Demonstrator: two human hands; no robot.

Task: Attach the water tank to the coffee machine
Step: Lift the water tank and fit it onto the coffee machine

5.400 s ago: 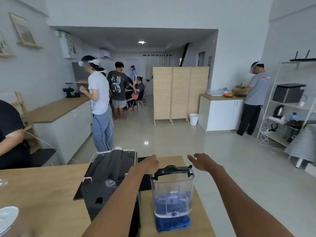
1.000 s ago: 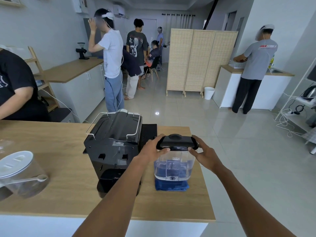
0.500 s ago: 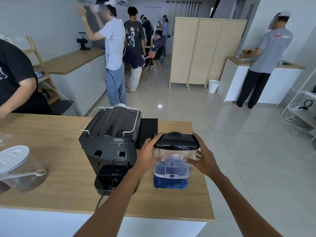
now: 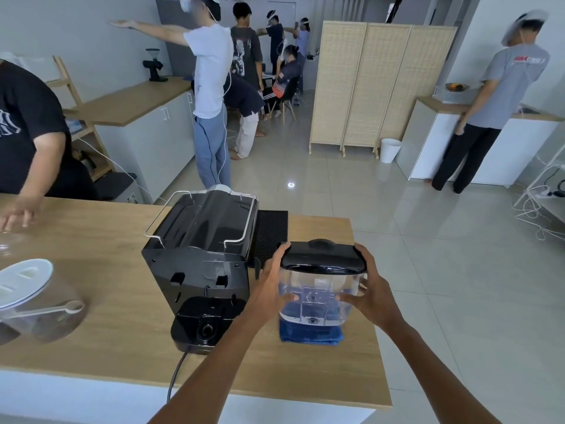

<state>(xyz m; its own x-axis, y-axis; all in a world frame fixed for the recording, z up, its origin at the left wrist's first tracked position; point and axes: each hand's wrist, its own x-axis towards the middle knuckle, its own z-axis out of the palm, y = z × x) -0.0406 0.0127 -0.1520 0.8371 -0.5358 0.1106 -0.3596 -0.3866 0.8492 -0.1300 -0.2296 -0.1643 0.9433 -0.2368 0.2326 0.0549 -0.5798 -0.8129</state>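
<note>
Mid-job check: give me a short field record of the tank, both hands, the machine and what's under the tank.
tank: clear water tank with black lid, upright, to the right of the coffee machine, not attached
left hand: left hand gripping the tank's left side
right hand: right hand gripping the tank's right side
machine: black coffee machine on the wooden counter, cord hanging off the front edge
under tank: folded blue cloth; contact cannot be told
</note>
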